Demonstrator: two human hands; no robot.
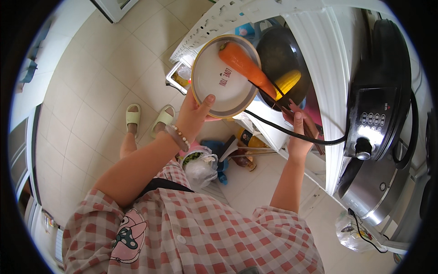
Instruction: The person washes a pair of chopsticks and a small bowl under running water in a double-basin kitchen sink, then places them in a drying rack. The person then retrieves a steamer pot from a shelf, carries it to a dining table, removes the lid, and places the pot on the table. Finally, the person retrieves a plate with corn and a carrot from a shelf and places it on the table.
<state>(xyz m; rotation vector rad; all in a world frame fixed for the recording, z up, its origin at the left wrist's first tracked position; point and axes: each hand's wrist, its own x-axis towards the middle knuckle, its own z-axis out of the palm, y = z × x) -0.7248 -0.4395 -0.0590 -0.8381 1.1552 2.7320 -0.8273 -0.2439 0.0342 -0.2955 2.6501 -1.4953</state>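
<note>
My left hand (200, 108) holds a white bowl (212, 92) with a grey band and yellow rim, thumb over its near edge. A whole orange carrot (241, 65) lies across the bowl, its narrow end reaching past the rim. In my right hand (299, 128) is a pair of chopsticks (285, 103), brown at the handles and dark at the tips. Their tips straddle the carrot's narrow end. Beyond them a yellow corn cob (288, 84) rests in a dark round pan (279, 49), partly hidden behind the bowl.
A black power cord (294, 133) runs below my right hand from a black electric cooker (373, 113). White metal shelving (330, 68) borders the right side. On the tiled floor are a bagged bin (200, 167) and an orange drink bottle (253, 138).
</note>
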